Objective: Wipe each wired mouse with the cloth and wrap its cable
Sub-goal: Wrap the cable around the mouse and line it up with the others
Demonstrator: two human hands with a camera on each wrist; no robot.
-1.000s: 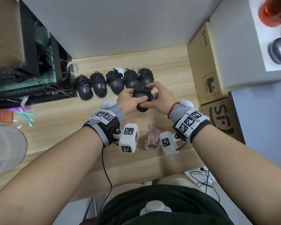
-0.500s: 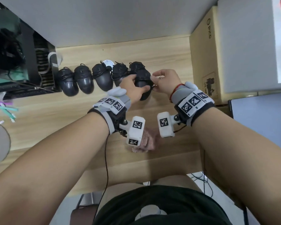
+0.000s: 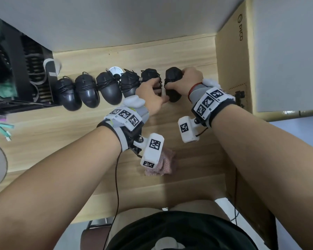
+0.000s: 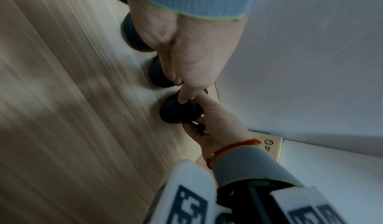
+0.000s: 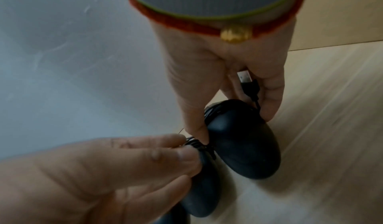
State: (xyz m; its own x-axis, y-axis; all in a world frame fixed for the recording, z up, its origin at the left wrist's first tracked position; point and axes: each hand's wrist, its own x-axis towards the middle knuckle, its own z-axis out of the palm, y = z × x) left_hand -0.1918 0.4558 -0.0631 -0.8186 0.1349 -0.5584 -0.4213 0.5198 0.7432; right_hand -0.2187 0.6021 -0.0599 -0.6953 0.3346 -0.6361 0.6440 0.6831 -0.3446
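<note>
A black wired mouse (image 3: 172, 74) with its cable wound round its body lies on the wooden table (image 3: 61, 141) at the right end of a row of wrapped black mice (image 3: 87, 92). My right hand (image 3: 179, 82) grips it from the right, and its USB plug (image 5: 245, 78) is tucked under my fingers. My left hand (image 3: 161, 94) has its thumb on the mouse's near end (image 4: 176, 112) and its fingertips on the wound cable (image 5: 190, 144). The neighbouring mouse (image 5: 201, 183) lies against it. The pink cloth (image 3: 165, 165) lies on the table, partly behind my left wrist camera.
A cardboard box (image 3: 231, 60) stands close on the right with a white box (image 3: 287, 51) on it. Dark equipment (image 3: 16, 69) fills the left edge. A grey wall runs behind the row. A white disc (image 3: 116, 70) sits behind the mice.
Both hands carried the mouse away from me, from in front of the row to its right end, beside the last mouse. The cloth has stayed where it was.
</note>
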